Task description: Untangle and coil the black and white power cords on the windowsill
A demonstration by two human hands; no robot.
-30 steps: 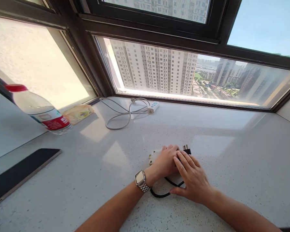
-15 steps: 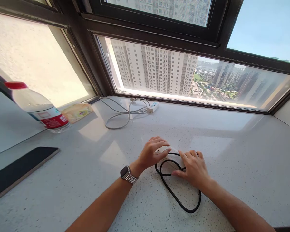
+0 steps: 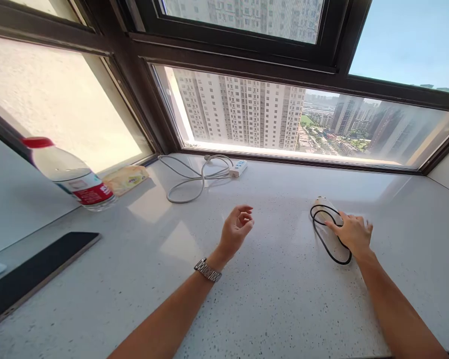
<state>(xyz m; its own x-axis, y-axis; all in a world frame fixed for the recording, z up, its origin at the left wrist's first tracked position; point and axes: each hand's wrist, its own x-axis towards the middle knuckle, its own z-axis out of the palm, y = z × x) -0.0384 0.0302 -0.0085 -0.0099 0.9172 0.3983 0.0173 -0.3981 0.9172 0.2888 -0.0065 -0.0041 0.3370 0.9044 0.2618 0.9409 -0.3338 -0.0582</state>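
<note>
In the right half of the counter, my right hand point(image 3: 353, 234) is closed over a looped black cord point(image 3: 324, 244) and the white, elongated block beneath it, which looks like a power strip point(image 3: 319, 200). Fingers and cord cover much of the block; its far end shows. My left hand point(image 3: 236, 230) hovers over the middle of the counter, well apart from the block. Its fingers are loosely curled with gaps between them, and nothing is in them. A metal-band watch point(image 3: 208, 269) circles the left wrist.
A speckled white counter point(image 3: 277, 304) runs up to the windows. Near the back lies a white power strip point(image 3: 238, 168) with a coiled grey cord point(image 3: 185, 200). At left are a water bottle point(image 3: 88, 189), a tissue pack point(image 3: 127, 179) and a dark flat tablet point(image 3: 41, 269).
My right hand has shifted the block and black cord to the right and farther back. My left hand has come off them and stays near the middle, fingers more curled.
</note>
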